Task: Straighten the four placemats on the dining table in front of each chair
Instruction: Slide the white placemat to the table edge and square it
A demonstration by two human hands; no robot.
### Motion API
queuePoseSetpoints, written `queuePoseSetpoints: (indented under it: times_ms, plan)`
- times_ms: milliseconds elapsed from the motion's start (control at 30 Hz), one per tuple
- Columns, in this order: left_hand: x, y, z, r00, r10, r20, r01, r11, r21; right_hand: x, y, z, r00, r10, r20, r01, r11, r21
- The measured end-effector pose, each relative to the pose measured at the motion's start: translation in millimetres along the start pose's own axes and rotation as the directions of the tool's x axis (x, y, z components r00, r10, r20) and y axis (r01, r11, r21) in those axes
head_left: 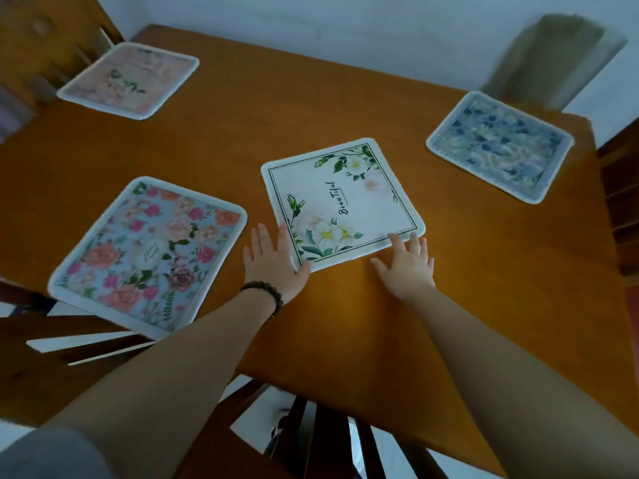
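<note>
Fingers spread flat, left hand [273,262] and right hand [408,266] touch the white placemat's [340,202] near corners.

the table [345,108] is orange-brown wood. one placemat [342,202] is white with green leaves and pale flowers, another [148,254] light blue with pink and coral roses. the far left mat [129,79] is pale pink, the far right mat [501,145] blue and cream.

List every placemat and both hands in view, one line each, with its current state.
white placemat: flat, skewed to the table edge, both hands at its near corners
floral placemat: flat, skewed, untouched
pink placemat: flat, far left, untouched
blue placemat: flat, far right, untouched
left hand: open, fingers spread
right hand: open, fingers spread
</note>
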State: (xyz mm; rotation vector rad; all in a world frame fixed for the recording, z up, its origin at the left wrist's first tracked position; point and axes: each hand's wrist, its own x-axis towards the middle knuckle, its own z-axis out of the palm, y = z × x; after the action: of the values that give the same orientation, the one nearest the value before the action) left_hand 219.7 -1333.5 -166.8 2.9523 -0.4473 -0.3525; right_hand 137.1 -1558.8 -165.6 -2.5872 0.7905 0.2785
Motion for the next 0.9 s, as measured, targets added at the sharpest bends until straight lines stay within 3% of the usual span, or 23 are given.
queuePoseSetpoints:
  times_ms: [167, 333, 567, 900]
  plan:
    - [33, 10, 18, 0.995, -0.079, 0.053, 0.078, 0.997, 0.013, 72, 18, -13, 0.999, 0.011, 0.049, -0.008, 0.998, -0.069]
    - [41, 17, 37, 0.996, -0.069, 0.053, 0.071, 0.996, -0.047, 91, 24, 2, 0.996, 0.052, 0.079, -0.043, 0.992, -0.115]
    - [32, 12, 38, 0.998, 0.008, 0.069, -0.009, 1.000, 0.007, 70, 33, 8, 1.000, 0.006, 0.020, -0.003, 0.992, -0.125]
    - [-8, 11, 36, 0.965, 0.147, 0.217, -0.159, 0.986, 0.042, -19, 62, 23, 0.991, 0.130, 0.043, -0.128, 0.990, -0.052]
